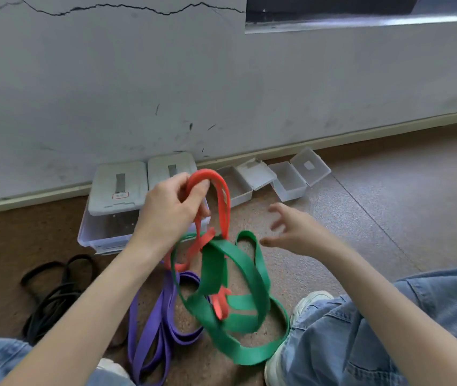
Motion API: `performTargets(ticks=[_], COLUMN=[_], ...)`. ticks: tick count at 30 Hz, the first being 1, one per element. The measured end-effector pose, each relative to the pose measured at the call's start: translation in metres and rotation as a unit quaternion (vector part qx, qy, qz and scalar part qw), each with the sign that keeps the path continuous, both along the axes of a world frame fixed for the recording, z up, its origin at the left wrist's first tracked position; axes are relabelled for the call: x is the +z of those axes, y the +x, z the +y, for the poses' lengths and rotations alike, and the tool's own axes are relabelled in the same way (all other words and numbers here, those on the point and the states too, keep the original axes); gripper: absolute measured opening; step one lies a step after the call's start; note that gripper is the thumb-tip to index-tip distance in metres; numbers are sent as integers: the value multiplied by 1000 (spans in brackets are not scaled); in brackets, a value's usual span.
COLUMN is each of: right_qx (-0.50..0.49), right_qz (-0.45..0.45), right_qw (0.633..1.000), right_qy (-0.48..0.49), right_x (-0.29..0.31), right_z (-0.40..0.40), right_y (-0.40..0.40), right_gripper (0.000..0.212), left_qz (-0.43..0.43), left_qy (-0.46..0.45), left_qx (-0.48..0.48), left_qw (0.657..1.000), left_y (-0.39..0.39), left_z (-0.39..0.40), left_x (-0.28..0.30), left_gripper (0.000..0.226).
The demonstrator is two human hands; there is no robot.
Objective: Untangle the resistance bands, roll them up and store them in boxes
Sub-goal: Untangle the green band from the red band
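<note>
A person sits on the floor, lifting tangled resistance bands.

The left hand [172,203] grips the top loop of the red band [216,190], holding it up; the green band [238,288] hangs knotted through it, its lower loops reaching the floor [388,213] between the knees. The right hand [291,228] hovers just beside, fingers spread, holding nothing. A purple band [155,324] and black band [54,291] lie to the left. Boxes [288,181] line the floor's far edge by the wall.
</note>
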State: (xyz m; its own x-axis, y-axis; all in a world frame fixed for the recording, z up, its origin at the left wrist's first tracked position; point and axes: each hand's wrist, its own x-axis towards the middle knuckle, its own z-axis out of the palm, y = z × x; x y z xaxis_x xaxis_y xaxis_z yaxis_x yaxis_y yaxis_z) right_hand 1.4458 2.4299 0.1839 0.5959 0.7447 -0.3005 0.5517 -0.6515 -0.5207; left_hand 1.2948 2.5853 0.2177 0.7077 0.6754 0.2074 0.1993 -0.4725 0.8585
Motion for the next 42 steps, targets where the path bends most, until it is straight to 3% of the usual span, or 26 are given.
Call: performTargets(ticks=[2,4,6,9,12,14,16,17,19,21,22,24,27,30,32,33,35,37,42], right_qx=[73,129,149,91,81,143,142,86,-35,-31,-1,43,17,-58,-68,-35,55,135,153], right_qz=[122,219,216,181,264,295,246,215,224,314,349,380,324,152,184,263,414,431,422], right_qw=[981,948,943,954,929,925,941,945,900,826,803,779,770,866,919,919,879,863,864], right_qy=[131,189,204,221,248,193,184,231,372,468,484,497,550,473,341,291,231,227,226], right_x=[10,15,14,13,17,17,15,17,27,39,42,47,56,54,44,38,28,22,24], right_z=[4,10,13,15,10,9,11,12,10,8,8,11,12,9,4,2,3,8,13], right_y=[-8,-16,-24,-21,-13,-20,-26,-23,-13,-8,-10,-19,-20,-6,-5,-9,-22,-33,-40], right_gripper=[67,56,38,16,31,39,19,10,6,7,8,8,19,47,64,62,54,51,36], left_qz=[-19,-28,-49,-75,-87,-86,-74,-63,-4,85,118,153,147,18,-79,-98,-98,-82,-57], left_qy=[-31,-49,-71,-83,-93,-98,-93,-84,-34,-15,-39,-106,-136,-261,-321,-322,-303,-308,-319], left_qx=[-76,-143,-182,-162,-120,-136,-155,-151,-135,-157,-187,-264,-262,-170,-152,-158,-178,-194,-181], left_qw=[996,988,979,981,985,982,981,983,990,984,975,946,944,950,931,928,931,928,929], left_y=[3,4,3,3,4,6,6,5,3,1,1,4,7,8,8,9,9,11,10], left_z=[-7,-10,-11,-8,-4,-5,-4,-2,6,4,-2,-17,-24,-14,-7,-5,-8,-16,-14], left_x=[4,7,10,14,14,12,8,5,-6,-22,-30,-42,-43,-24,-6,2,11,14,12], left_gripper=[21,19,20,18,22,23,24,25,24,20,29,42,9,18,18,17,15,12,8])
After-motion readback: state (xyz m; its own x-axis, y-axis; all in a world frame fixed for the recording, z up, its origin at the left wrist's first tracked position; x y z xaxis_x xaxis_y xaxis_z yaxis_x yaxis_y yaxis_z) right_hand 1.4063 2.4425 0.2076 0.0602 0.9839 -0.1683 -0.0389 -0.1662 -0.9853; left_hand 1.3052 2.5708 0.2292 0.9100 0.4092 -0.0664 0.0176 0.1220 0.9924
